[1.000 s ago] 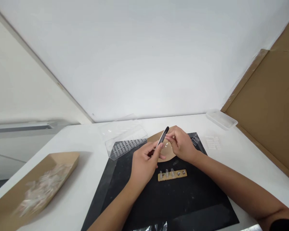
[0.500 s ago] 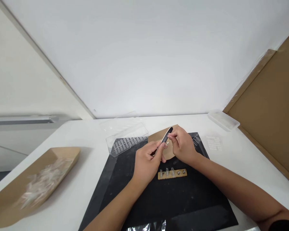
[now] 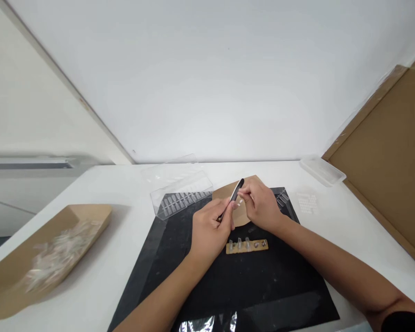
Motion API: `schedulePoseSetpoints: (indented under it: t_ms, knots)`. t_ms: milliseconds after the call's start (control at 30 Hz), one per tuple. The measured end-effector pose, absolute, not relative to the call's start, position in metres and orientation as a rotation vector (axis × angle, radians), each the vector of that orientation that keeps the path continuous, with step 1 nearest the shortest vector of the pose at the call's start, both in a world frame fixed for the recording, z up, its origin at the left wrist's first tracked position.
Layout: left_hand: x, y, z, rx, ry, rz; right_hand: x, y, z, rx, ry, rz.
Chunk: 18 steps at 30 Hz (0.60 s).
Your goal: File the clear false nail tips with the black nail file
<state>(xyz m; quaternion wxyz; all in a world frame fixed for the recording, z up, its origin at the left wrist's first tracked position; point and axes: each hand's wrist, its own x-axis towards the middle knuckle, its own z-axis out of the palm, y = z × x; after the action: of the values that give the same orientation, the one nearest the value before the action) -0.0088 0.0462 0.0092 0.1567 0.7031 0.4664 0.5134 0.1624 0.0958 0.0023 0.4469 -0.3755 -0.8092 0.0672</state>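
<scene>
My left hand [image 3: 210, 226] is closed around a slim black nail file [image 3: 238, 188] with a pale edge, which tilts up to the right. Close against the file's upper part, my right hand [image 3: 263, 205] is pinched; what its fingertips hold is too small to make out. Small white bits show just below those fingertips. Beneath both hands lies a piece of brown card [image 3: 225, 191] on a black mat [image 3: 263, 286]. Nearer to me is a tan strip [image 3: 251, 247] with several clear nail tips standing on it and metal bits at its right end.
Clear trays of nail tips [image 3: 174, 203] lie at the mat's back left. A brown tray [image 3: 7, 272] with a heap of clear pieces stands on the left. At the back right are a clear plastic box [image 3: 322, 171], small white pieces [image 3: 307, 203] and a cardboard panel [image 3: 383, 157].
The file has shifted slightly left and stands a bit steeper. My right fingertips have moved a little along with it. The whole view has tilted slightly.
</scene>
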Motion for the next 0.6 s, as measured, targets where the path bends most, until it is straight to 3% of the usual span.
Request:
schedulePoseSetpoints:
  t_ms: [600]
  knots:
    - [-0.0080,0.0480,0.0061,2.017,1.302,1.498,0.1648,0.0991,0.0109,-0.901,-2.121,0.132]
